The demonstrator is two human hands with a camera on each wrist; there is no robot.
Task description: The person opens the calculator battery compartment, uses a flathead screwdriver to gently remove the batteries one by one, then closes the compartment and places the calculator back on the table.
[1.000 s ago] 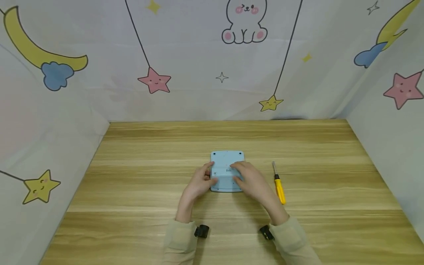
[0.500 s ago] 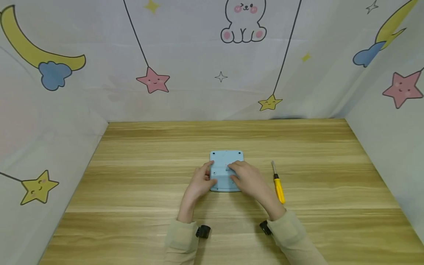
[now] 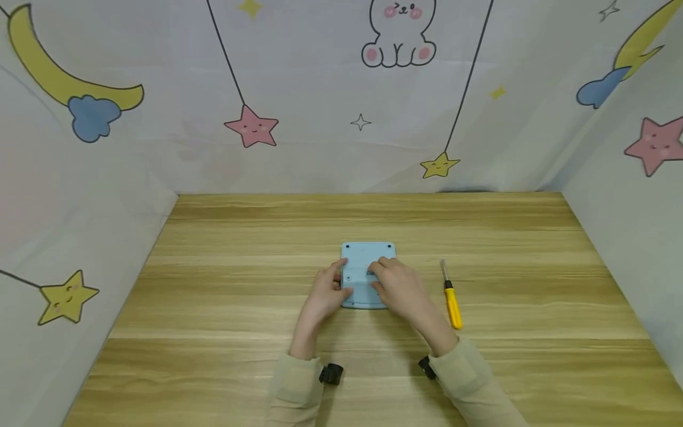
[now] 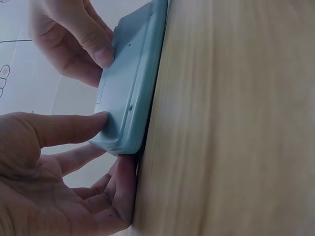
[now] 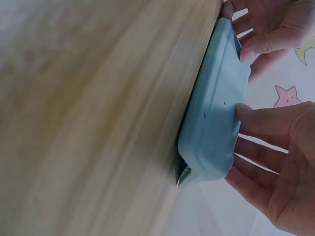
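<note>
A light blue calculator (image 3: 364, 252) lies face down on the wooden table, its back with small dark corner spots facing up. My left hand (image 3: 325, 292) holds its left edge, thumb on the back and fingers along the side, as the left wrist view shows. Bent over the right half is my right hand (image 3: 399, 287), with fingertips at the small dark slot in the middle and thumb lower down on the battery cover (image 3: 364, 292). In the right wrist view the right thumb (image 5: 248, 112) presses on the back while the other fingers reach past the far side.
To the right of the calculator lies a screwdriver (image 3: 452, 302) with a yellow handle, its metal tip pointing away from me. Wood-grain table (image 3: 213, 284) surrounds the calculator. Printed white cloth (image 3: 315, 89) stands as walls behind and on both sides.
The right fingertips have shifted slightly left across the calculator's back to the middle slot and bent more. The left hand keeps its hold, and the screwdriver lies still.
</note>
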